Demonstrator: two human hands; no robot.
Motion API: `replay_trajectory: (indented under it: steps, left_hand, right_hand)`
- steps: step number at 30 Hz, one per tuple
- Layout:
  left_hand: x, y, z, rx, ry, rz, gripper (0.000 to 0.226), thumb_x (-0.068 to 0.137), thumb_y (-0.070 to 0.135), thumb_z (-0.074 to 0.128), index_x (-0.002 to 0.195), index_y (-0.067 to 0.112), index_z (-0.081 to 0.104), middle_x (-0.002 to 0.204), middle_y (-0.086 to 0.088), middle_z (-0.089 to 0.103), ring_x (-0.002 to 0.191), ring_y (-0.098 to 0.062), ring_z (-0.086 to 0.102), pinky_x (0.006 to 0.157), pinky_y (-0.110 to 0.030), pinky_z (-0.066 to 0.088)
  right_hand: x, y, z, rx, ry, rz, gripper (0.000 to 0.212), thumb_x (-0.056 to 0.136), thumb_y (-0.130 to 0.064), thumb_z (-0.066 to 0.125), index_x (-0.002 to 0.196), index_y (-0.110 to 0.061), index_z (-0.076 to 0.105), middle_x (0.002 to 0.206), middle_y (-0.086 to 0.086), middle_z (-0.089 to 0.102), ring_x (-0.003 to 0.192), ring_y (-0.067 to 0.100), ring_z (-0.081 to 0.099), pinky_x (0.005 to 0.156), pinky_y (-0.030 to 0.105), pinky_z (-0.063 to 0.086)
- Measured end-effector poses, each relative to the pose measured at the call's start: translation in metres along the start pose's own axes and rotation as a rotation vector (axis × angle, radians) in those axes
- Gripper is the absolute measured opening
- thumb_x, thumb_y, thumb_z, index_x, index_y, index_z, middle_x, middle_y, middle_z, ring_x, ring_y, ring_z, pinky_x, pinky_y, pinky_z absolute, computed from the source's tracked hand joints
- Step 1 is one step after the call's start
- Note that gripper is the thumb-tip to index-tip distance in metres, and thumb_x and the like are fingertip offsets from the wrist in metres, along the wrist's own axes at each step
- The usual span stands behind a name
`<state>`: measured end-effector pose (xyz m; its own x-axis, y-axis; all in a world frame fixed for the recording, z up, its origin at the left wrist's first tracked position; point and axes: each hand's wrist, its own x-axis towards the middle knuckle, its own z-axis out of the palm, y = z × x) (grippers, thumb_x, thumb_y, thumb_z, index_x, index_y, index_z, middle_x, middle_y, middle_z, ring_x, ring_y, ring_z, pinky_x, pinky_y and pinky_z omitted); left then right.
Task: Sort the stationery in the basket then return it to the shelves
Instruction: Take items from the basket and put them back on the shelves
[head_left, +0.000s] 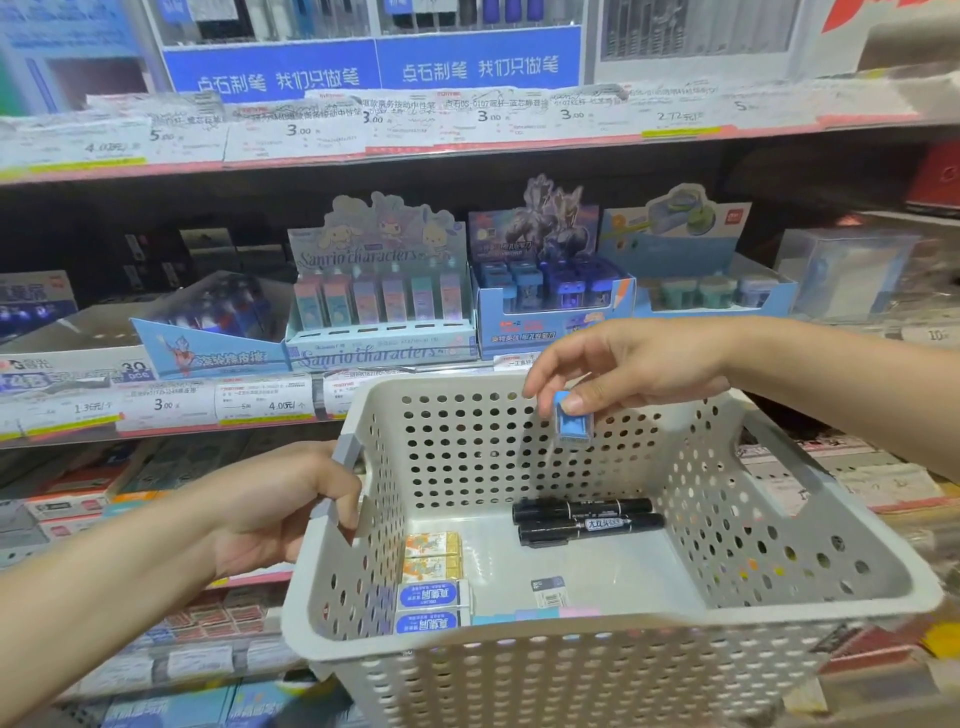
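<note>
My left hand (291, 512) grips the grey handle on the left side of a white perforated basket (779, 566), holding it up in front of the shelves. My right hand (623, 369) pinches a small blue pencil sharpener (570, 422) above the basket's far wall. On the basket floor lie two black markers (587, 519) side by side, two yellow-patterned erasers (432, 556), two blue-and-white erasers (432, 608) and a small barcoded pack (549, 592) with pastel items beside it.
The middle shelf behind the basket carries display boxes: a pastel character eraser box (382, 306), a blue sharpener box (545, 301) and a box of round green sharpeners (711, 291). Price labels (166, 405) line the shelf edges. More stock fills lower shelves.
</note>
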<state>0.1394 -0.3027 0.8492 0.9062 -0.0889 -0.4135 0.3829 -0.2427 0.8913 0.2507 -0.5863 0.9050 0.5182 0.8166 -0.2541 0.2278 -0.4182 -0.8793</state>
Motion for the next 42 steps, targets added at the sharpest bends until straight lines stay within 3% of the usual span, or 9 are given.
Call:
replay_trajectory:
  steps: [3, 6, 12, 16, 22, 28, 31, 36, 42]
  left_hand:
    - [0.002, -0.002, 0.0, -0.001, 0.011, -0.001, 0.077, 0.022, 0.007, 0.061, 0.1, 0.005, 0.065, 0.079, -0.019, 0.062, 0.058, -0.027, 0.058, 0.071, -0.034, 0.039]
    - [0.002, -0.003, -0.001, -0.011, 0.016, -0.005, 0.078, 0.023, 0.006, 0.06, 0.1, 0.006, 0.065, 0.081, -0.019, 0.062, 0.062, -0.027, 0.058, 0.073, -0.035, 0.038]
    - [0.0, -0.004, -0.003, -0.006, 0.011, -0.003, 0.064, 0.022, 0.007, 0.062, 0.086, 0.007, 0.067, 0.08, -0.021, 0.06, 0.076, -0.033, 0.051, 0.072, -0.034, 0.032]
    - [-0.002, -0.004, -0.005, -0.002, 0.013, 0.006, 0.063, 0.022, 0.007, 0.062, 0.085, 0.008, 0.068, 0.078, -0.02, 0.061, 0.073, -0.032, 0.053, 0.068, -0.037, 0.035]
    - [-0.001, -0.007, -0.008, -0.005, 0.026, -0.005, 0.076, 0.022, 0.008, 0.062, 0.099, 0.005, 0.065, 0.084, -0.021, 0.059, 0.076, -0.032, 0.051, 0.069, -0.035, 0.034]
    - [-0.001, -0.008, -0.008, -0.012, 0.031, 0.002, 0.075, 0.022, 0.008, 0.062, 0.097, 0.004, 0.065, 0.078, -0.021, 0.06, 0.065, -0.029, 0.053, 0.066, -0.033, 0.032]
    - [-0.001, -0.008, -0.008, -0.027, 0.034, 0.001, 0.075, 0.023, 0.007, 0.063, 0.098, 0.004, 0.066, 0.081, -0.021, 0.061, 0.071, -0.031, 0.052, 0.069, -0.033, 0.03]
    - [0.001, -0.007, -0.007, -0.013, 0.032, -0.001, 0.081, 0.022, 0.008, 0.062, 0.103, 0.003, 0.064, 0.079, -0.019, 0.062, 0.068, -0.03, 0.055, 0.069, -0.033, 0.032]
    - [0.001, -0.007, -0.006, -0.031, 0.008, 0.003, 0.074, 0.023, 0.006, 0.061, 0.096, 0.006, 0.065, 0.083, -0.021, 0.063, 0.075, -0.033, 0.057, 0.071, -0.038, 0.038]
  right_hand:
    - [0.0, -0.001, -0.002, -0.083, 0.07, 0.006, 0.032, 0.075, -0.009, 0.066, 0.105, -0.016, 0.064, 0.106, -0.002, 0.065, 0.087, -0.001, 0.065, 0.077, 0.011, 0.05]
    - [0.0, -0.005, -0.004, -0.263, 0.174, -0.025, 0.022, 0.075, -0.01, 0.072, 0.097, -0.012, 0.07, 0.089, -0.003, 0.071, 0.077, -0.002, 0.064, 0.074, 0.008, 0.049]
    - [0.008, -0.017, -0.029, -0.292, 0.535, -0.248, 0.022, 0.08, -0.017, 0.07, 0.101, -0.012, 0.066, 0.096, 0.009, 0.07, 0.085, 0.014, 0.064, 0.083, 0.024, 0.052]
    - [0.024, -0.027, -0.047, -0.602, 0.826, -0.303, 0.033, 0.083, -0.018, 0.069, 0.115, -0.009, 0.065, 0.105, 0.004, 0.066, 0.091, 0.013, 0.061, 0.074, 0.009, 0.047]
    - [0.048, -0.022, -0.055, -0.785, 0.804, -0.223, 0.033, 0.082, -0.027, 0.071, 0.112, -0.014, 0.065, 0.102, 0.0, 0.066, 0.087, 0.01, 0.058, 0.068, 0.011, 0.04]
    - [0.053, -0.019, -0.057, -0.906, 0.729, -0.169, 0.03, 0.084, -0.023, 0.068, 0.112, -0.014, 0.067, 0.111, 0.003, 0.067, 0.089, 0.013, 0.058, 0.081, 0.025, 0.047]
    - [0.048, -0.02, -0.055, -0.928, 0.709, -0.158, 0.03, 0.086, -0.011, 0.06, 0.115, -0.011, 0.067, 0.12, 0.002, 0.065, 0.094, 0.012, 0.059, 0.085, 0.02, 0.044]
    - [0.042, -0.018, -0.052, -1.009, 0.752, -0.201, 0.028, 0.088, -0.015, 0.063, 0.116, -0.01, 0.068, 0.118, 0.004, 0.067, 0.104, 0.019, 0.062, 0.086, 0.018, 0.039]
    - [0.041, -0.018, -0.049, -1.034, 0.791, -0.259, 0.019, 0.087, -0.014, 0.062, 0.103, -0.01, 0.072, 0.104, 0.005, 0.071, 0.087, 0.01, 0.059, 0.078, 0.017, 0.038]
